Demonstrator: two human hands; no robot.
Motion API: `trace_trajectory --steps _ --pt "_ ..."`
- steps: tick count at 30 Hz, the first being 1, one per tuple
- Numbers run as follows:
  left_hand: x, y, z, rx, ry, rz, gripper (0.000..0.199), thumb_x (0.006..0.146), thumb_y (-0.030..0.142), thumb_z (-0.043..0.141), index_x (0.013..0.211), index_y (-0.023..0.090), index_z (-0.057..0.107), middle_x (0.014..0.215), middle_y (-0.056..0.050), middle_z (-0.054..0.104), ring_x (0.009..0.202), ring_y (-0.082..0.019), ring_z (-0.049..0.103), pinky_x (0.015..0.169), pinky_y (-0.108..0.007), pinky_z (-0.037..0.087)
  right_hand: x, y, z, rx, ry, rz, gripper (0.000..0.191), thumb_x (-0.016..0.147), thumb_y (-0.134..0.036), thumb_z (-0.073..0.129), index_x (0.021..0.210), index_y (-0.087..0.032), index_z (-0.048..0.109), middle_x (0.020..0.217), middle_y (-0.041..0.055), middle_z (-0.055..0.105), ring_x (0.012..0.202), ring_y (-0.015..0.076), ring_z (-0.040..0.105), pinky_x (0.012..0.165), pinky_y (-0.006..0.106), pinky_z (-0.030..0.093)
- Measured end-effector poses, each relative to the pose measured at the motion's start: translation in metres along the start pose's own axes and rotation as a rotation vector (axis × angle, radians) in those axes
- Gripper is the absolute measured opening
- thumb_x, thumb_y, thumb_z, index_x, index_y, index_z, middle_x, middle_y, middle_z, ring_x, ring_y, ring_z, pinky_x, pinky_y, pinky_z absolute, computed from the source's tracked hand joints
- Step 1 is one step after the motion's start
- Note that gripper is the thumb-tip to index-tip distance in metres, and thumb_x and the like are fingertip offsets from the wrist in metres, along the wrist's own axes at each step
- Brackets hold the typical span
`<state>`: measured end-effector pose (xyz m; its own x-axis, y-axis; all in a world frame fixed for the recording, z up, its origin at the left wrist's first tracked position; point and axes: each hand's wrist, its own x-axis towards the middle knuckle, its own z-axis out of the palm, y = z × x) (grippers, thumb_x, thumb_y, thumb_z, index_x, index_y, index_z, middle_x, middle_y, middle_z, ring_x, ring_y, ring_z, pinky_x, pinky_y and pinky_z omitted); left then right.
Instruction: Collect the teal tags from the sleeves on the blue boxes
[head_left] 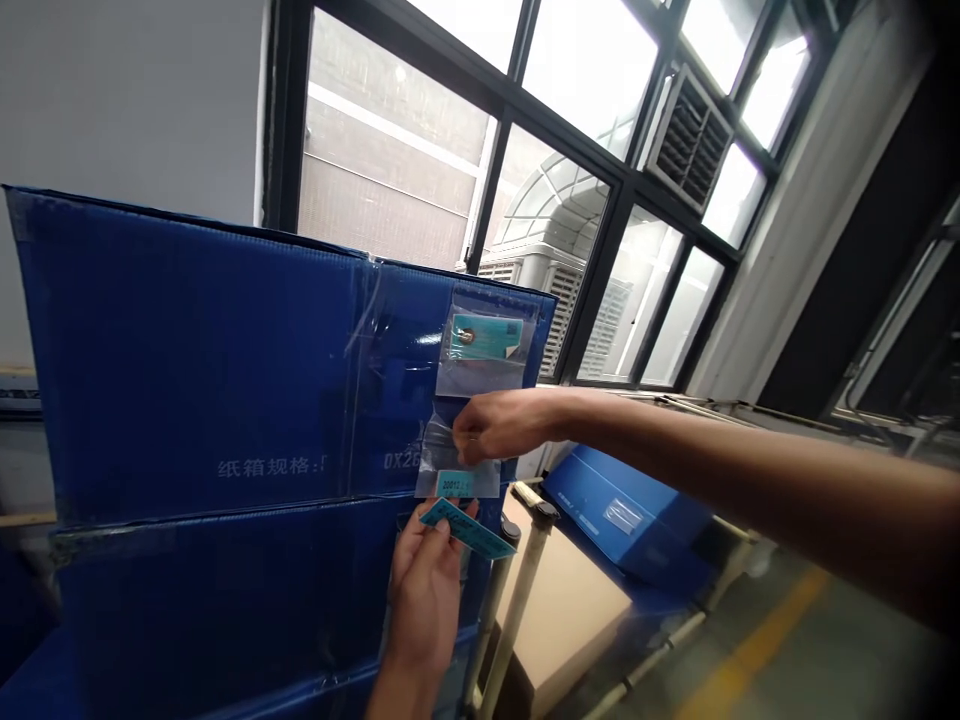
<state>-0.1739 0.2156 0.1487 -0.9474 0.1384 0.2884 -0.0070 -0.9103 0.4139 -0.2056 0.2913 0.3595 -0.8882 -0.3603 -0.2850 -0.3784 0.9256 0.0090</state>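
Observation:
My left hand (429,575) is closed on a teal card (472,532) with dark print, its thumb pressed on the card's face. Just above, a second teal card (454,484) with printed digits shows at the lower end of a clear plastic pouch (436,445). My right hand (499,425) has its fingers curled in a pinch at this pouch, on the front of a blue carton (202,350); the fingertips are partly hidden. Higher on the same carton, another clear pouch (484,378) holds a teal tag (487,338) with a round eyelet.
Beneath the upper carton is another blue carton (210,610). To the right stand pale rack pipes (517,610), a brown box (574,600) and a further blue box (630,505). Dark-framed windows (570,140) rise behind. A yellow line (750,650) marks the floor.

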Motion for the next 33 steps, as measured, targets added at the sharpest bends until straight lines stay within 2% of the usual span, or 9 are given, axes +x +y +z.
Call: trace_trajectory --steps 3,7,11,17,23,28,33 --pt "0.001 0.001 0.002 -0.008 0.007 -0.002 0.018 0.088 0.019 0.048 0.101 0.016 0.06 0.114 -0.008 0.062 0.119 -0.025 0.05 0.107 -0.041 0.033 0.005 -0.002 -0.003 0.088 -0.098 0.024 0.012 0.07 -0.027 0.057 0.073 -0.016 0.059 0.073 0.0005 0.057 0.066 0.0139 0.054 0.053 0.023 0.043" --pt "0.002 0.0 0.005 -0.09 0.049 0.019 0.017 0.087 0.018 0.049 0.099 0.016 0.061 0.109 -0.006 0.065 0.118 -0.023 0.051 0.109 -0.042 0.03 0.01 0.004 -0.006 0.209 -0.201 0.021 0.017 0.069 -0.03 0.06 0.077 -0.016 0.058 0.079 0.0007 0.057 0.075 0.0162 0.056 0.055 0.024 0.049" --pt "0.003 -0.003 0.011 -0.191 0.129 0.054 0.011 0.086 0.016 0.052 0.089 0.016 0.063 0.105 -0.004 0.067 0.119 -0.022 0.051 0.112 -0.042 0.028 0.009 0.011 -0.004 0.283 -0.203 -0.01 0.019 0.07 -0.035 0.061 0.078 -0.018 0.058 0.08 -0.0009 0.058 0.081 0.0163 0.056 0.057 0.024 0.049" --pt "0.004 -0.003 0.028 -0.242 0.155 0.036 0.02 0.085 0.019 0.054 0.103 0.02 0.062 0.116 -0.003 0.064 0.12 -0.022 0.05 0.112 -0.041 0.03 0.01 0.01 -0.002 0.32 -0.213 -0.009 0.016 0.07 -0.032 0.061 0.075 -0.017 0.058 0.081 0.0005 0.059 0.084 0.0189 0.059 0.062 0.029 0.053" --pt "0.001 -0.01 0.046 -0.293 0.207 0.072 0.014 0.085 0.023 0.055 0.095 0.022 0.064 0.105 -0.002 0.068 0.113 -0.018 0.056 0.102 -0.034 0.041 0.011 0.011 -0.003 0.264 -0.181 -0.003 0.019 0.068 -0.035 0.063 0.071 -0.017 0.059 0.073 0.0018 0.062 0.082 0.0253 0.062 0.055 0.032 0.048" --pt "0.0 -0.012 0.051 -0.261 0.254 0.059 0.013 0.084 0.024 0.055 0.093 0.022 0.064 0.106 -0.003 0.067 0.109 -0.019 0.058 0.086 -0.027 0.053 0.008 0.016 0.003 0.376 -0.161 -0.047 0.013 0.072 -0.028 0.055 0.077 -0.017 0.059 0.084 0.0028 0.063 0.085 0.0206 0.064 0.061 0.028 0.053" --pt "-0.001 -0.008 0.044 -0.21 0.25 0.025 0.022 0.084 0.022 0.056 0.105 0.023 0.062 0.12 -0.004 0.061 0.118 -0.022 0.053 0.09 -0.028 0.052 0.005 0.013 0.005 0.331 -0.089 -0.057 0.019 0.071 -0.028 0.055 0.079 -0.014 0.064 0.081 0.0035 0.065 0.076 0.0162 0.063 0.062 0.023 0.051"
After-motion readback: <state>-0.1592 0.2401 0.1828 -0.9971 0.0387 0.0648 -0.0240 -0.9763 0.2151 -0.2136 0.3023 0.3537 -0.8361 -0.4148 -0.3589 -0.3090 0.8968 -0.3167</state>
